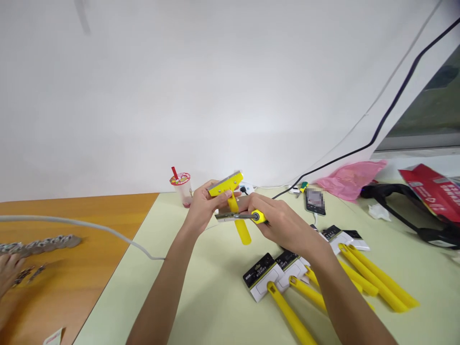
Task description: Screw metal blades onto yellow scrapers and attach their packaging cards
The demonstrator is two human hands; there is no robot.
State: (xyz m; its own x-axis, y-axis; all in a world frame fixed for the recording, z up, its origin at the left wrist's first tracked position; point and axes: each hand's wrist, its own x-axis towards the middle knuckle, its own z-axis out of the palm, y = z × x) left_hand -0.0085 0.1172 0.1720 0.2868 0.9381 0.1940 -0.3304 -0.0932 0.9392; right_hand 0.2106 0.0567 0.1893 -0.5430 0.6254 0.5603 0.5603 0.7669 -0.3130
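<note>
My left hand [203, 206] is closed around the head of a yellow scraper [225, 184], which has a metal strip along its edge and small screws in its face. The scraper's flat yellow handle [243, 232] slants down toward me. In my right hand [280, 218] is a screwdriver [258, 216] with a yellow and black grip. Its metal shaft points left and crosses in front of the scraper's handle. A thin flat metal-and-white piece [223, 217] shows below my left fingers; whether it is held or part of the scraper I cannot tell.
Several yellow scrapers with handles [289, 314] and black-and-white cards [264, 275] lie at right. Behind are a drink cup [184, 189], a phone [315, 201], a pink bag [350, 179] and a black cable [386, 122]. Another person's hand [9, 270] is at far left.
</note>
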